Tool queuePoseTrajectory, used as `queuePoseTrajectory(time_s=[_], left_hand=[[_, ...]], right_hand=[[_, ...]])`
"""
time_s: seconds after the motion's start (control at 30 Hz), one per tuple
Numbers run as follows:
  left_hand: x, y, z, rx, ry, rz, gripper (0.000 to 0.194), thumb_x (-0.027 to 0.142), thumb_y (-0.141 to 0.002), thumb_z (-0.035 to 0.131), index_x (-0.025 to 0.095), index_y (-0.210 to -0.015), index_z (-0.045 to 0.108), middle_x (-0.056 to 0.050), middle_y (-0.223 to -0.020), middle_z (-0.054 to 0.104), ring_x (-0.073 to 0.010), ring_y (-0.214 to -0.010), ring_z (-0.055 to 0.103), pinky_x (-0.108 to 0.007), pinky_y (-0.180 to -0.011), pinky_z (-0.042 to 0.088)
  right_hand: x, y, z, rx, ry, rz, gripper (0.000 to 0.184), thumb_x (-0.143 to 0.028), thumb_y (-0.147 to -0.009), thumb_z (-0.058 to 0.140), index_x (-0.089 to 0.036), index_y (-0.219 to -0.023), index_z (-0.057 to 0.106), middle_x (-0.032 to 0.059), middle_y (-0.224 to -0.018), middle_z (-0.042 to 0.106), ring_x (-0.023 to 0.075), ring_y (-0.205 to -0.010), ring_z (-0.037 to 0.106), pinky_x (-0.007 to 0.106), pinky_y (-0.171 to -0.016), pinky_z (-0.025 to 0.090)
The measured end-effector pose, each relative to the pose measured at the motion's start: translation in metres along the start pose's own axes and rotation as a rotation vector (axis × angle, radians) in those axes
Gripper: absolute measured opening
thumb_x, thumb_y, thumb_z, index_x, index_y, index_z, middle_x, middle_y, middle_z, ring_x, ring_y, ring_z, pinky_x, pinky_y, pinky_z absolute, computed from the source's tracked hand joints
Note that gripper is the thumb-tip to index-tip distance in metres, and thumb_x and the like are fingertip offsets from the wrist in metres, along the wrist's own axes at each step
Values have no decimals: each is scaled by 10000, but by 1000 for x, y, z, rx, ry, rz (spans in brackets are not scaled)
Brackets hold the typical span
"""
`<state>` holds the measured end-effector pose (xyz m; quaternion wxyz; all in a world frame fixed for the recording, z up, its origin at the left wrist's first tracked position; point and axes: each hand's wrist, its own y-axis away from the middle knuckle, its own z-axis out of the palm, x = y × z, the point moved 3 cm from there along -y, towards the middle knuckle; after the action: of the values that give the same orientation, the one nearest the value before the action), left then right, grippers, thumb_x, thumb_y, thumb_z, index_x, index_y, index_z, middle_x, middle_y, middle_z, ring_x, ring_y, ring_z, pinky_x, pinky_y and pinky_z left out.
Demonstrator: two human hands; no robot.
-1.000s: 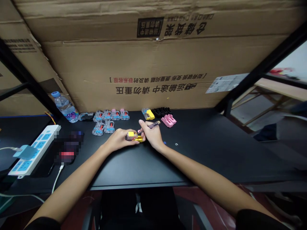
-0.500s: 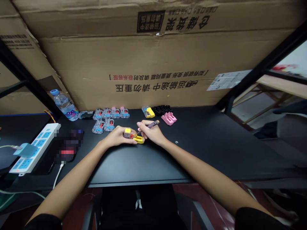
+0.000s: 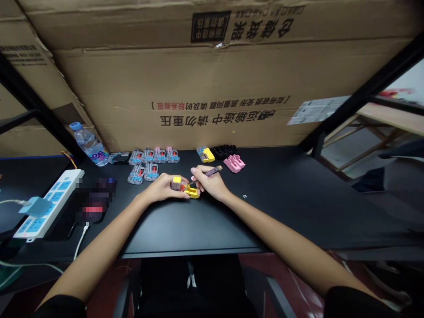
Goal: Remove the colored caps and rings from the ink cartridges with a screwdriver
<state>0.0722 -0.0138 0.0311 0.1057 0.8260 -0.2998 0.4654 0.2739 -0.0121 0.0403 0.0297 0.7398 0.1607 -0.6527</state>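
Over the middle of the black desk, my left hand [image 3: 163, 188] is closed around a small clear and yellow plastic case [image 3: 192, 193], its yellow end pointing right. Red parts show inside the clear section. My right hand [image 3: 212, 183] grips a slim pen-like tool [image 3: 213, 171] with a dark handle and a thin shaft. The shaft slants down left to the case, with its tip at or near the red parts; exact contact is too small to tell. A small pink round piece shows by the right fingertips; I cannot tell what it belongs to.
Behind my hands sit several clear cases [image 3: 151, 171], another yellow-and-clear case [image 3: 208, 155], black parts [image 3: 224, 152] and pink parts [image 3: 234, 163]. At left are a water bottle [image 3: 88, 145], power strip [image 3: 49, 205] and phone [image 3: 96, 203]. Cardboard [image 3: 218, 79] stands behind.
Almost nothing differs. Both hands keep their hold on the case and the tool, and the whole view has shifted very slightly.
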Motion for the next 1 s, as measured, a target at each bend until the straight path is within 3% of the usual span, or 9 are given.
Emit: queuePoseTrajectory(time_s=[0.2,0.43,0.63,0.73,0.9,1.0], left_hand=[[2,-1,0,-8,-22,26,552,542,-785,879,145,-1158,792,-4,-818,749,-149,-704,645,-241,-682,491],[6,-1,3,38,-77,61,530,547,-819,848,143,-1157,791,-12,-841,760,-145,-705,632,-240,-681,492],[14,1,4,63,-196,88,500,562,-860,806,146,-1136,785,-5,-837,745,-118,-669,581,-217,-639,441],[14,1,4,56,-188,86,491,552,-860,809,147,-1136,786,-9,-850,752,-123,-680,599,-220,-655,451],[8,0,1,29,-60,37,499,526,-816,848,140,-1127,791,-14,-846,765,-145,-712,641,-244,-701,496],[5,-1,-1,10,-1,-8,508,524,-789,870,140,-1113,797,-19,-854,774,-152,-715,652,-260,-711,513]], right_hand=[[-7,-1,5,-7,73,-5,546,-652,-937,648,-236,-618,495,-40,-437,529,112,-364,500,231,-383,349],[3,4,11,275,2,73,527,-663,-913,639,-241,-616,530,-21,-420,535,136,-343,518,238,-348,360],[7,7,14,344,-47,59,504,-638,-912,646,-243,-628,513,-28,-434,539,135,-351,540,223,-340,365],[8,4,10,311,-39,46,481,-599,-930,644,-235,-634,535,-29,-439,550,134,-352,545,220,-343,355],[3,-1,3,75,5,27,464,-579,-930,674,-218,-652,588,-20,-463,602,125,-365,558,222,-390,405],[0,-1,-1,61,-12,24,481,-604,-925,684,-220,-657,577,-19,-476,610,129,-380,578,225,-402,420]])
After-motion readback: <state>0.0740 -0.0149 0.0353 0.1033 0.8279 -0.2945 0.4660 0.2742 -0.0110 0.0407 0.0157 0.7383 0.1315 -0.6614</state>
